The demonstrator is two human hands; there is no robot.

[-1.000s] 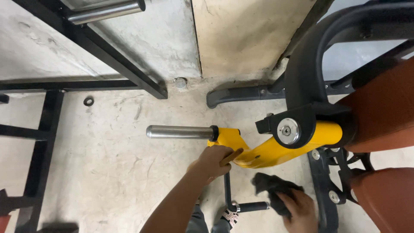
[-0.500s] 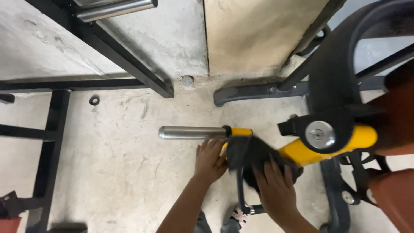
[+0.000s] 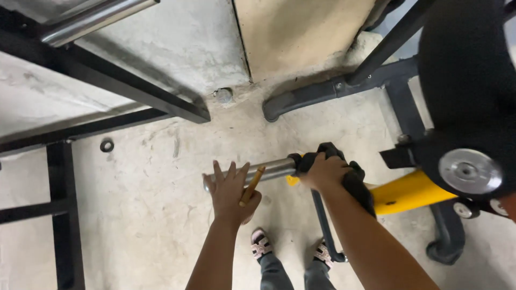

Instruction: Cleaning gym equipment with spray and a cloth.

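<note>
A chrome sleeve [image 3: 274, 169] sticks out leftward from a yellow machine arm [image 3: 408, 193]. My left hand [image 3: 231, 193] lies flat over the sleeve's free end with fingers spread, and a thin brown wooden stick [image 3: 251, 185] is pinched under its thumb. My right hand [image 3: 322, 171] presses a black cloth [image 3: 356, 182] onto the joint where the sleeve meets the yellow arm. The cloth hides that joint.
A black round pad [image 3: 467, 70] and a metal pivot disc [image 3: 470, 171] fill the right side. Black frame bars [image 3: 134, 91] cross the left, with a small ring [image 3: 107, 145] on the concrete floor. A black base foot [image 3: 301, 99] lies behind. My sandalled feet [image 3: 261, 243] stand below.
My right hand has carried the black cloth from the floor up onto the yellow arm and then to the sleeve joint. My left hand slid left to the sleeve's end.
</note>
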